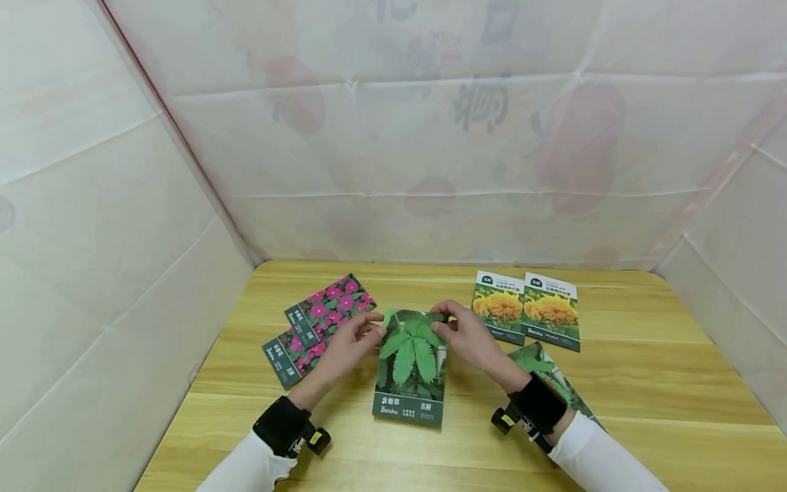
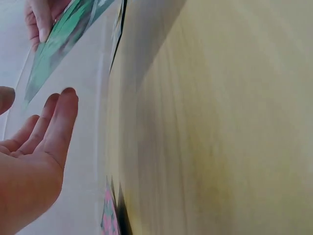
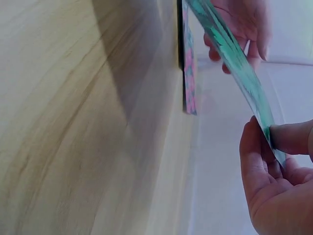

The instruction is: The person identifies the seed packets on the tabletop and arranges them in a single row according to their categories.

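Note:
A green seed packet (image 1: 408,362) with a leaf picture is held up over the middle of the table, its lettered dark band toward me. My right hand (image 1: 470,335) pinches its upper right corner; the right wrist view shows thumb and fingers on either side of the thin packet (image 3: 239,68). By the upper left corner is my left hand (image 1: 352,342). In the left wrist view that hand (image 2: 39,156) has its fingers extended and its thumb apart from them, with a gap between them and the packet (image 2: 58,49).
Two overlapping pink-flower packets (image 1: 332,307) lie to the left on the wooden table (image 1: 645,369). Two yellow-flower packets (image 1: 551,314) lie side by side at the back right. Another green packet (image 1: 535,355) is partly hidden under my right forearm. Pale cloth walls (image 1: 381,150) enclose the table.

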Demonstrator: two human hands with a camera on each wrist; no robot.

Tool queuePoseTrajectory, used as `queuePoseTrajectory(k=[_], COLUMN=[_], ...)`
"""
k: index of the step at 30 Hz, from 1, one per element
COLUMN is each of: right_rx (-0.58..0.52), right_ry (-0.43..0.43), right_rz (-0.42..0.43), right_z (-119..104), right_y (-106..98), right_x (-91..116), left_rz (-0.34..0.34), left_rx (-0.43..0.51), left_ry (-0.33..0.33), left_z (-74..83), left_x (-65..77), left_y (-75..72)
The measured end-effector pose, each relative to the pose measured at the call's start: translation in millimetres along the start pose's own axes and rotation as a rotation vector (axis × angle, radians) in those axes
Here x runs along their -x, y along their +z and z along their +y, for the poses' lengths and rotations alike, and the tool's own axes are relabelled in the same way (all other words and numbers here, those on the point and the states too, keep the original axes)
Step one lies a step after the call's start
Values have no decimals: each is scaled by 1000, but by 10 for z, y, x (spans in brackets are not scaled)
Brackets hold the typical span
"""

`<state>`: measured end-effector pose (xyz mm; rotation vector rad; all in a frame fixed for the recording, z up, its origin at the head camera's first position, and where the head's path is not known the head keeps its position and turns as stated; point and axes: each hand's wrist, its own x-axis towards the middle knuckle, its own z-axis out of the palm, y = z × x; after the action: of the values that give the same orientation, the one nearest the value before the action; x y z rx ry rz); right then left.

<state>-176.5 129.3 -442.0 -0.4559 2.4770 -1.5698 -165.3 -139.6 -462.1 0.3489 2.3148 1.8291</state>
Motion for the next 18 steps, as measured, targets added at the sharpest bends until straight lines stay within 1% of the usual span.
queuePoseTrajectory(k=[5, 7, 9, 14, 18], right_rx=[-15, -15, 10, 104, 163], right_ry=[4, 2, 2, 3, -35], right_rz=[14, 22, 29, 60, 90], right_z=[0, 5, 20, 81, 120], right_y=[-8, 0, 13, 21, -42], right_x=[-35, -44, -44, -16, 7], left_rz=[-17, -15, -3, 50, 85], left_rx=[38, 49, 48, 5, -46], left_ry=[-55, -76, -93, -95, -100], left_z=[18, 19, 15, -47, -128], left_x=[19, 26, 34, 74, 127], left_y=[12, 17, 23, 2, -52])
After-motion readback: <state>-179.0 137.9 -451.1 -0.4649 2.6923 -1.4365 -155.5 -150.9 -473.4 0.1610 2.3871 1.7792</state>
